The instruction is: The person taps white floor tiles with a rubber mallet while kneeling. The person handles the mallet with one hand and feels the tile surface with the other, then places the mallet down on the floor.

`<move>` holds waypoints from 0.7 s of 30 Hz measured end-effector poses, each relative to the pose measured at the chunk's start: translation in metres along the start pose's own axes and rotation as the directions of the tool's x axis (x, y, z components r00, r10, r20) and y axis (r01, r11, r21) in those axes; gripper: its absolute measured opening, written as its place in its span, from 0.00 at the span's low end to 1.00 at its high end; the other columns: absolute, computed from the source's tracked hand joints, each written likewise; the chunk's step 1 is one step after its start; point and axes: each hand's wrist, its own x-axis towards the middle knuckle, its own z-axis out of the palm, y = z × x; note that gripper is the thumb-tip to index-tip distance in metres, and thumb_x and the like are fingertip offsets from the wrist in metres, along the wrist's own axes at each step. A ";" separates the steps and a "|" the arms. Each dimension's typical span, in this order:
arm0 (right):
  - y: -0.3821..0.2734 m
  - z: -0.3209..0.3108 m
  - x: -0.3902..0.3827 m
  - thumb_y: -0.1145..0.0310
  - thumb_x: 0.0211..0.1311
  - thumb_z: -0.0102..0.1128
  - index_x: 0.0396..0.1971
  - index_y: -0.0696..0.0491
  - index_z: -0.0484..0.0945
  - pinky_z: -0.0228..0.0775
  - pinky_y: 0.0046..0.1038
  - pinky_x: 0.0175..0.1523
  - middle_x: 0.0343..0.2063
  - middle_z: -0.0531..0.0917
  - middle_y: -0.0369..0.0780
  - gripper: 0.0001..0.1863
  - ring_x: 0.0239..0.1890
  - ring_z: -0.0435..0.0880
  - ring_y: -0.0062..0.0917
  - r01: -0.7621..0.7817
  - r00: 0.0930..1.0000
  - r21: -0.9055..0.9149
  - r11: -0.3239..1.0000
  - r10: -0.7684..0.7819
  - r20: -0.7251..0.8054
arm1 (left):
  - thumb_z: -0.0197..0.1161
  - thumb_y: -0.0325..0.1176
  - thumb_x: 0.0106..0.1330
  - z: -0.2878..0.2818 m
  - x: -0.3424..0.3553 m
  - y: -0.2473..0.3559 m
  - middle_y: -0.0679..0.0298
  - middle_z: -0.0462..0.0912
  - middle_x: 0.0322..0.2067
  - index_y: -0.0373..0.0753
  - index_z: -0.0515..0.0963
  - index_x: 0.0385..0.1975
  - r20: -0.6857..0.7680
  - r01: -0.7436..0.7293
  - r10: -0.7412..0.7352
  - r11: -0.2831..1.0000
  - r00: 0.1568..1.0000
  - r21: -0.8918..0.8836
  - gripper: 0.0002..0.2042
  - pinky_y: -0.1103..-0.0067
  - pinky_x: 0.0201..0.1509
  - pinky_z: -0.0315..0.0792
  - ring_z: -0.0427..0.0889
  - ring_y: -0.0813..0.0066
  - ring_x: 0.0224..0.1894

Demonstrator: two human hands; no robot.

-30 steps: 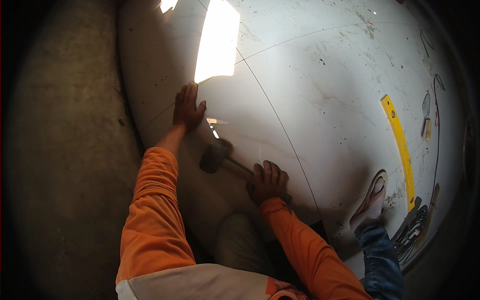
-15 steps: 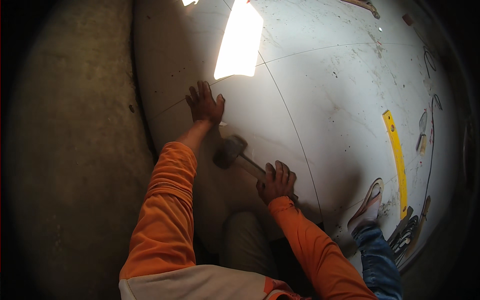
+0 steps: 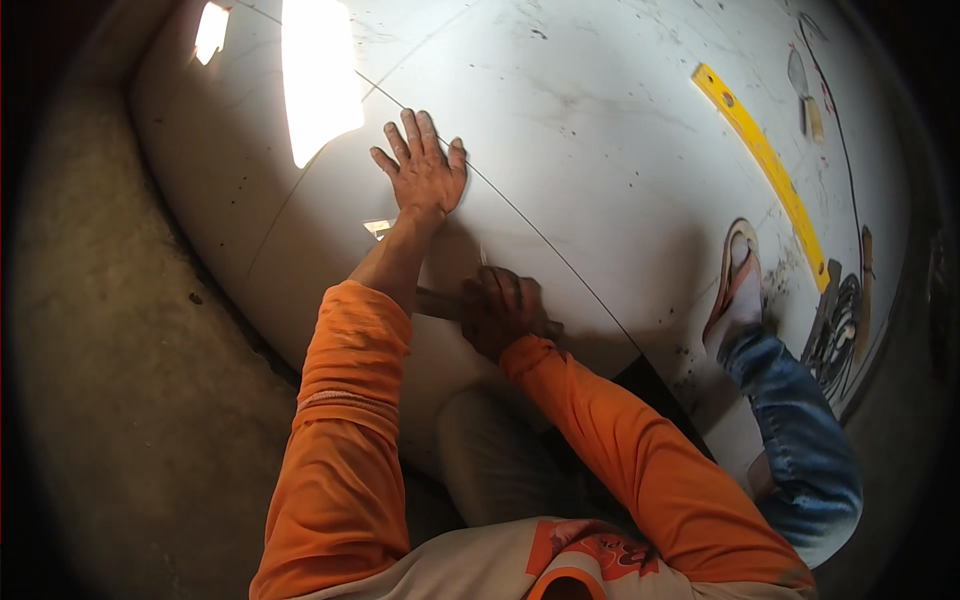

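My left hand [image 3: 428,175] lies flat with fingers spread on a large white floor tile [image 3: 540,230], its fingertips by a thin dark joint line. It holds nothing. Close to my body, my right hand [image 3: 500,308] is closed round the wooden handle of a mallet [image 3: 438,303]. The handle points left and passes behind my left forearm, which hides the mallet's head. A small pale piece [image 3: 378,228] sits on the tile beside my left wrist.
A rough grey surface [image 3: 120,340] borders the tiles at left. At right are a yellow spirit level [image 3: 765,155], a trowel [image 3: 803,90], a dark cable [image 3: 840,130] and a tool pile [image 3: 840,325]. A leg in blue jeans [image 3: 785,430] ends in a sandalled foot [image 3: 738,275].
The view has shifted. My left hand has moved across the tile to the joint line. My right hand has carried the mallet left, and its head is now behind my left forearm.
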 end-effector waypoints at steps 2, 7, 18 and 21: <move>0.002 0.001 -0.004 0.62 0.53 0.58 0.42 0.49 0.76 0.64 0.44 0.53 0.48 0.74 0.42 0.16 0.54 0.72 0.36 -0.012 1.000 0.007 1.000 0.012 0.014 | 0.37 0.50 0.71 0.006 -0.024 0.016 0.46 0.44 0.71 0.31 0.47 0.69 -0.038 -0.059 0.060 0.998 0.997 0.013 0.34 0.46 0.70 0.33 0.39 0.41 0.72; 0.002 0.004 -0.037 0.64 0.52 0.59 0.42 0.49 0.79 0.61 0.46 0.58 0.48 0.77 0.41 0.15 0.54 0.72 0.36 -0.019 0.997 0.019 1.000 0.017 0.078 | 0.39 0.48 0.70 0.011 -0.097 0.070 0.44 0.46 0.70 0.28 0.49 0.68 0.010 -0.211 0.212 0.977 0.977 -0.037 0.33 0.47 0.70 0.35 0.42 0.40 0.72; 0.046 -0.057 -0.183 0.69 0.51 0.56 0.47 0.52 0.79 0.54 0.45 0.67 0.54 0.74 0.45 0.20 0.61 0.68 0.39 -0.128 0.980 0.159 0.979 0.100 0.172 | 0.55 0.44 0.65 -0.002 -0.229 0.152 0.41 0.52 0.68 0.28 0.54 0.66 0.116 -0.545 0.570 0.817 0.814 -0.186 0.35 0.51 0.71 0.44 0.51 0.43 0.70; 0.046 -0.069 -0.193 0.68 0.56 0.52 0.53 0.55 0.75 0.51 0.45 0.69 0.59 0.71 0.49 0.23 0.65 0.64 0.41 -0.170 0.937 0.194 0.966 0.098 0.334 | 0.57 0.43 0.63 0.000 -0.255 0.176 0.44 0.54 0.68 0.29 0.57 0.65 0.121 -0.617 0.652 0.752 0.749 -0.234 0.34 0.50 0.71 0.46 0.53 0.45 0.70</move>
